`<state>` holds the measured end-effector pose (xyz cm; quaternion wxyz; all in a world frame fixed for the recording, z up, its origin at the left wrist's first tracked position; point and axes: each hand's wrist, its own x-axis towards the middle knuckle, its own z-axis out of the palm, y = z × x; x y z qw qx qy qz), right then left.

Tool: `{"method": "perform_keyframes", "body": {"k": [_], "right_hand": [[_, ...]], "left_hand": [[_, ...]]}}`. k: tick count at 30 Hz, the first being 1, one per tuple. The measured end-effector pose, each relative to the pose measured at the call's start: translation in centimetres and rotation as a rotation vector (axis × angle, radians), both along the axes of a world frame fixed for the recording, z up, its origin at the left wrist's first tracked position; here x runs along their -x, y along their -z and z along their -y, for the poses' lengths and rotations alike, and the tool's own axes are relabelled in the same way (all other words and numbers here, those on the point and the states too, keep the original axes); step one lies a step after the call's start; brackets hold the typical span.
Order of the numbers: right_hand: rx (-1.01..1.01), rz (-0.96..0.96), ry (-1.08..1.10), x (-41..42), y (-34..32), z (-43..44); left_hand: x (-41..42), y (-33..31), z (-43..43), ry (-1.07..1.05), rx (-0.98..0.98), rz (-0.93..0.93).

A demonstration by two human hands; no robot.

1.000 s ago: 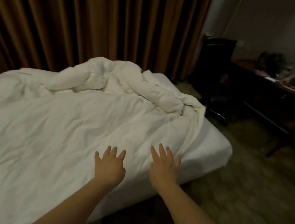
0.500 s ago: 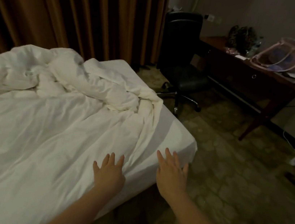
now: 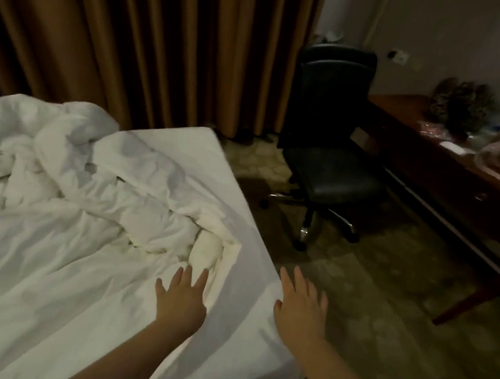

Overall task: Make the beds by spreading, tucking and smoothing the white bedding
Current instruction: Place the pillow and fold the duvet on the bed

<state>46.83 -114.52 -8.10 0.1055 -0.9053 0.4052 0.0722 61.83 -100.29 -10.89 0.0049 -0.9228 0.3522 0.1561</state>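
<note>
**Duvet part spread, bunched ridge not yet pulled out**

The rumpled white cloth duvet [image 3: 90, 173] lies on the bed, covering most of what we can see of it. We judge the task as begun but far from finished. The near left part of the duvet lies fairly flat, though creased. Its far part is heaped in a thick twisted ridge. That ridge runs from the far left, by the curtain, toward the near right. It ends in a rolled lump close to the bed's right edge, so its long axis lies slantwise across the bed and is not square to it. What is left, as we read it, is to draw that ridge out, square the duvet to the bed, tuck it and smooth it.

The left hand [image 3: 181, 300] is palm down with fingers straight and spread, holding nothing. It is over the duvet, fingertips just short of the rolled lump. We cannot tell whether it presses the cloth or hovers above it. The right hand [image 3: 301, 309] is likewise wide and empty, at the bed's right edge, with its fingers out over the floor.

To the right of the ridge a bare strip of the flat white sheeted mattress [image 3: 246, 230] shows. Beyond the bed a pleated brown fabric curtain [image 3: 136, 28] hangs. A black padded office chair [image 3: 325, 168] stands on the dim patterned carpet [image 3: 386, 305], beside a dark wooden desk [image 3: 437, 170] with blurred clutter on top.
</note>
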Motion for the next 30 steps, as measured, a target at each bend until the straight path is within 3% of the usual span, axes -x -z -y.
{"method": "perform_keyframes", "body": {"k": [7,14,17,21,25,30], "right_hand": [[-0.056,-0.028,-0.389,-12.3,1.1,8.9],[-0.129,-0.042,-0.589,-23.2,2.9,9.4],[-0.154,-0.062,-0.543,-26.8,4.8,8.7],[-0.192,-0.229,-0.351,-30.7,8.5,9.0],[-0.301,-0.319,-0.184,-31.3,11.0,9.6],[-0.348,-0.255,-0.233,-28.3,10.5,9.0]], "left_hand": [[-4.3,-0.9,6.5,-0.301,-0.039,-0.004],[-10.9,-1.6,9.1,-0.389,-0.081,0.069],[-13.8,-0.5,9.0,-0.403,-0.090,0.049],[-16.5,2.2,8.9,-0.384,-0.058,-0.041],[-18.4,5.4,9.1,-0.370,0.162,-0.295],[-18.1,7.3,11.3,-0.628,0.475,-0.618]]}}
